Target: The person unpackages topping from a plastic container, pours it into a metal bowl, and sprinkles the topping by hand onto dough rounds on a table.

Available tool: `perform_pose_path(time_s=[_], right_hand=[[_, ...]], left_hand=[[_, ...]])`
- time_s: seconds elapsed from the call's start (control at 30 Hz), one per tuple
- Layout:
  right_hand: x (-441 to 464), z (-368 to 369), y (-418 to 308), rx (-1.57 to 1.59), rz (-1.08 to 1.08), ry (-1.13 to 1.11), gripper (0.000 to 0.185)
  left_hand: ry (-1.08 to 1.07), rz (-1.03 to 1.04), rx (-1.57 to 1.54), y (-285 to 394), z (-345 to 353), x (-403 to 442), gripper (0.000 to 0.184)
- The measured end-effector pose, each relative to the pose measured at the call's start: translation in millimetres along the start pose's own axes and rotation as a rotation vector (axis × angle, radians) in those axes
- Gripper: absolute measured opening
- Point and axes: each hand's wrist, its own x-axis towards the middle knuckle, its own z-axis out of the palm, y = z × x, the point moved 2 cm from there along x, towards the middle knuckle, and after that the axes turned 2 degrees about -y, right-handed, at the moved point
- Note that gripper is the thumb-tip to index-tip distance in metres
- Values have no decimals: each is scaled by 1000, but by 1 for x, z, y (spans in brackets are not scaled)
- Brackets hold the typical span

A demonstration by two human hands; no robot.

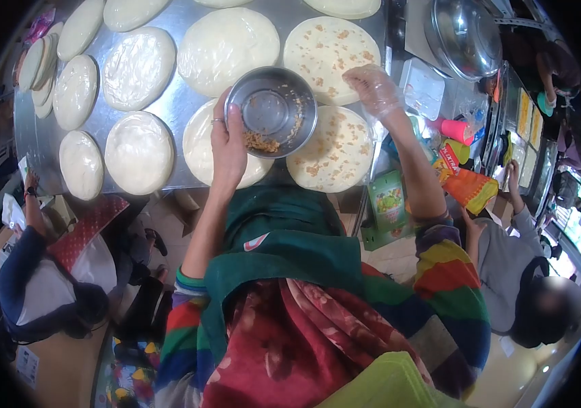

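Note:
My left hand (229, 146) grips the rim of a round metal bowl (263, 112), its thumb over the edge. Brown crumbly filling (261, 142) lies at the bowl's lower side. In a clear plastic glove, my right hand (374, 90) is over the right edge of an upper dough round (324, 51) dotted with brown bits. Its fingers are bunched together; what they hold, if anything, is hidden. Below lies another dotted round (331, 151). A plain round (198, 144) is partly behind the bowl and my left hand.
Several shiny plain dough rounds (139, 153) cover the metal table (168, 102) to the left. At right are a white tray (422, 88), a large metal basin (464, 37), a pink cup (456, 130) and a green box (389, 200). People stand at both sides.

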Motion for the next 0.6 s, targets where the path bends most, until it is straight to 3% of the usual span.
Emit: perform_pose_path(time_s=[0.07,0.17,0.3,0.4,0.6], right_hand=[[2,8,8,-100,0,19,18],[6,-3,22,46,-26,83,18],[19,-23,29,253,101,16,19],[35,-25,43,230,106,84,20],[81,-20,63,-154,3,108,19]], left_hand=[[15,-11,23,1,-5,-1,43],[53,-52,24,10,-11,-7,44],[55,-10,27,9,-21,-10,44],[63,-11,21,8,-25,-13,44],[76,-36,38,8,-30,-14,46]])
